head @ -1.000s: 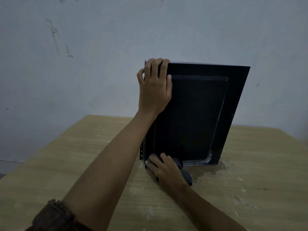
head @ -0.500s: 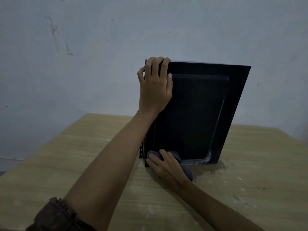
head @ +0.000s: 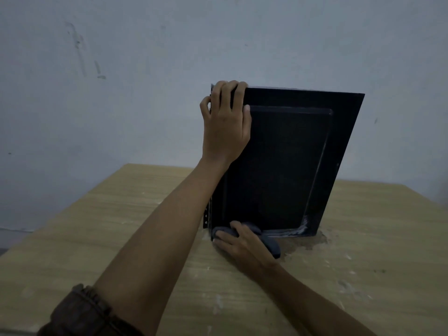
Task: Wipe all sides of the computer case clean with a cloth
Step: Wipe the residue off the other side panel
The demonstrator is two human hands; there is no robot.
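Observation:
A black computer case (head: pixel 286 161) stands upright on the wooden table (head: pixel 121 238), its dark side panel facing me. My left hand (head: pixel 225 122) grips the case's top left corner, fingers curled over the top edge. My right hand (head: pixel 240 243) presses a dark grey cloth (head: pixel 269 243) against the panel's bottom left corner, where the case meets the table. Part of the cloth sticks out to the right of the hand. Whitish smears mark the panel's bottom right corner.
A pale wall (head: pixel 121 81) rises right behind the table. A damp, dusty patch (head: pixel 312 243) lies on the tabletop by the case's lower right edge. The table's left edge runs diagonally at the left.
My right hand with the cloth has slid a little to the left along the panel's bottom edge. My left hand has kept its hold on the top corner.

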